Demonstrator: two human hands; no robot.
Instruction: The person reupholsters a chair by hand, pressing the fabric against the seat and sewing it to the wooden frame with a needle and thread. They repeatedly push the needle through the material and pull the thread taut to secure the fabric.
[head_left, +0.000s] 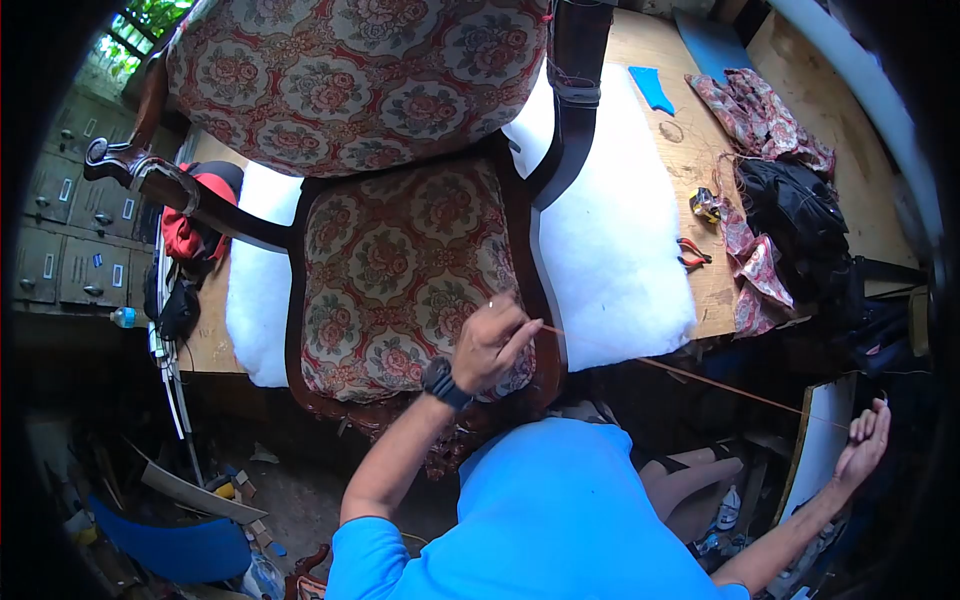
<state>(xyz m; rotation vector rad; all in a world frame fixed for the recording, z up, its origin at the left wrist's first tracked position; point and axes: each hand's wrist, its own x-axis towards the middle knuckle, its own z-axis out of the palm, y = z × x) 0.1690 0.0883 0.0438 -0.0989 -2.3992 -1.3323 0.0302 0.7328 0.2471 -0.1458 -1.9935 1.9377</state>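
Observation:
A wooden armchair with floral upholstery stands on the worktable, its patterned seat (390,260) facing up and its floral backrest (350,85) behind. Over the seat's right front part is my left hand (490,345), fingers pinched on one end of a thin reddish-brown strip (700,379). The strip runs taut to the right, past the table's front edge. Out at the far right, my right hand (867,440) has its fingers curled round the strip's other end. A black watch is on my left wrist.
White padding (620,240) lies under the chair on the wooden table (715,300). Red-handled pliers (693,254), a yellow tape measure (705,205), floral scraps (765,120) and a black bag (795,215) are at right. A red and black bag (195,215) is at left.

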